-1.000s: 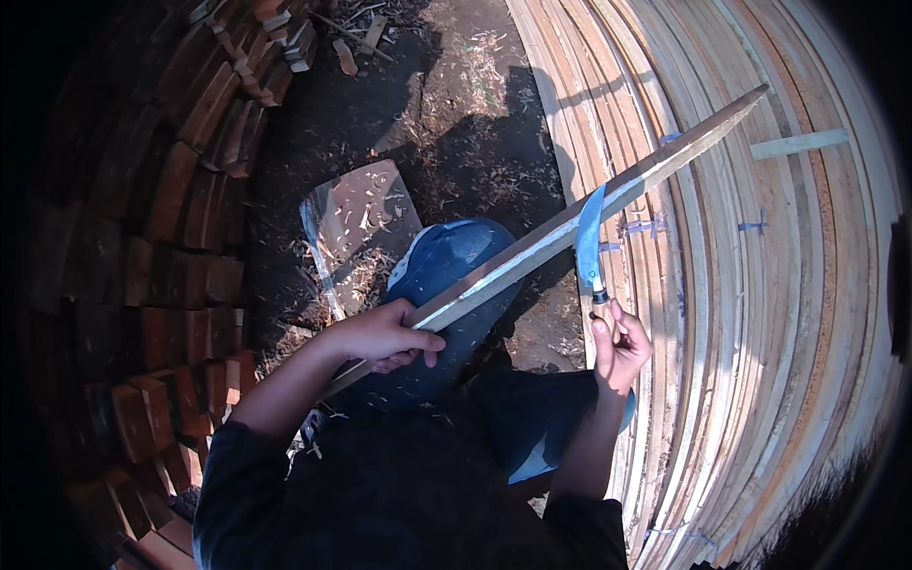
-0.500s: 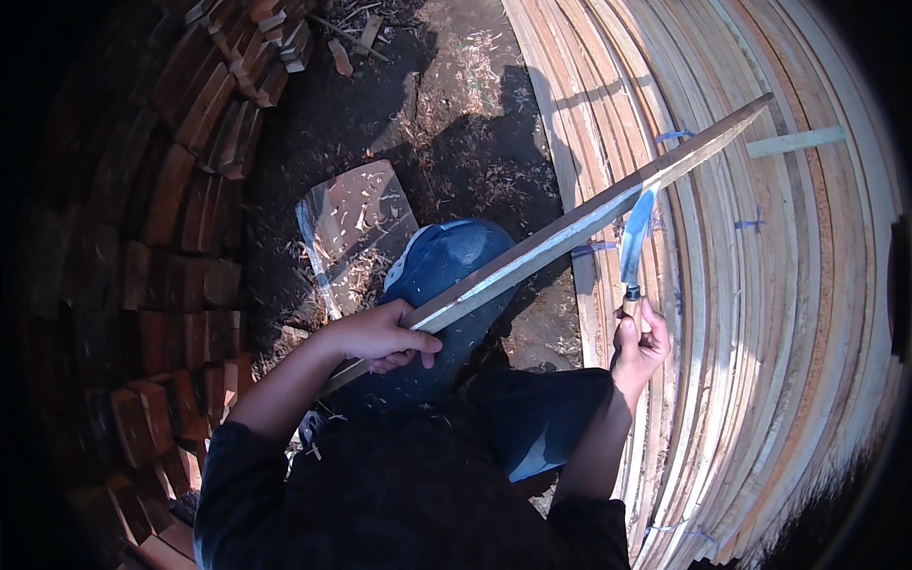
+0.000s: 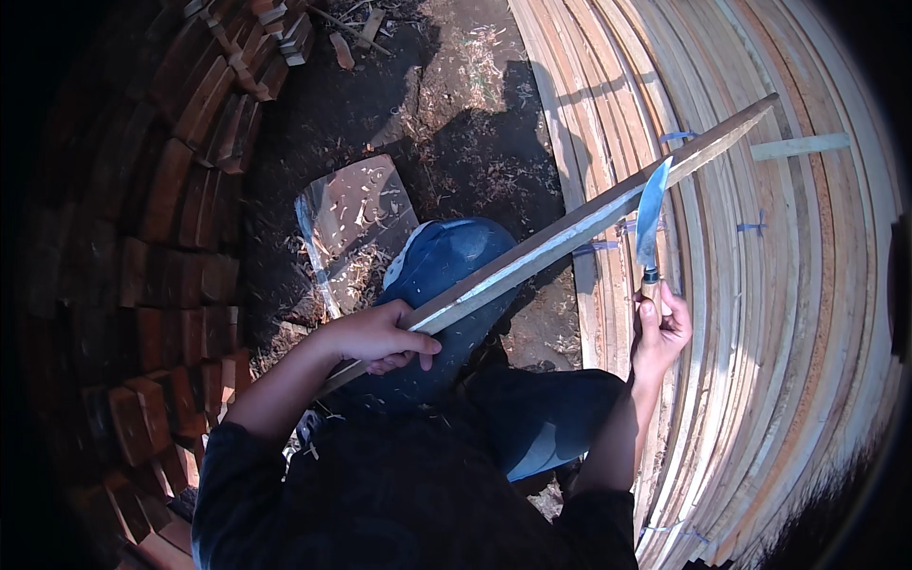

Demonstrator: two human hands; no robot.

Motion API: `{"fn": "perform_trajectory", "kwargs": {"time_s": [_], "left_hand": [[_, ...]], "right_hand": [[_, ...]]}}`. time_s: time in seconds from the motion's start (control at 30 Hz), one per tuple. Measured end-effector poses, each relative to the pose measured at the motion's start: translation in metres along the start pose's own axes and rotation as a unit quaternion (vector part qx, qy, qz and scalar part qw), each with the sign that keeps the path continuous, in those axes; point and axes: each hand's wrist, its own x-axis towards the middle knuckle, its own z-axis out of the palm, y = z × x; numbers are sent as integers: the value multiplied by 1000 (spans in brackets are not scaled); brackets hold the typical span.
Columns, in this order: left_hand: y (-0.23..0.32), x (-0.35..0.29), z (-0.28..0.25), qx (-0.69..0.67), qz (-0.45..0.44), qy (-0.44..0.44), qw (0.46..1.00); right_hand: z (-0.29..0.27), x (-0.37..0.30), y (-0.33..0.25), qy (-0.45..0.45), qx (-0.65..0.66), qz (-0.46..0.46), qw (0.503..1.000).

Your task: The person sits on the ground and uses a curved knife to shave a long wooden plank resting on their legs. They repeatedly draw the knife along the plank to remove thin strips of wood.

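The left hand (image 3: 380,337) grips the lower end of a long wooden slat (image 3: 570,233) that slants up to the right across a blue-trousered knee (image 3: 446,271). The right hand (image 3: 658,328) holds a knife (image 3: 650,214) upright, blade against the slat's edge. Stacked slats (image 3: 760,313) lie at right, stacked bricks (image 3: 161,237) at left.

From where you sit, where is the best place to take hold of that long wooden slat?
Probably the near end, as the left hand does now: it wraps the long wooden slat from above, close to the knee. The slat is thin and slants up and away to the right, and the knife in the right hand meets its far half, so a low grip stays away from the blade.
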Motion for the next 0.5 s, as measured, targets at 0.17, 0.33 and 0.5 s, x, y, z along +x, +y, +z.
{"fn": "perform_trajectory", "kwargs": {"time_s": [0.17,0.33,0.5], "left_hand": [[-6,4,1,17,15,1,1000],[-5,4,-2,15,9,-9,1000],[-1,3,-2,6,-8,-14,1000]], "right_hand": [[0,2,-8,-68,-47,-23,996],[12,-4,-21,-283,-131,31,950],[22,-7,-10,-33,19,-5,999]]}}
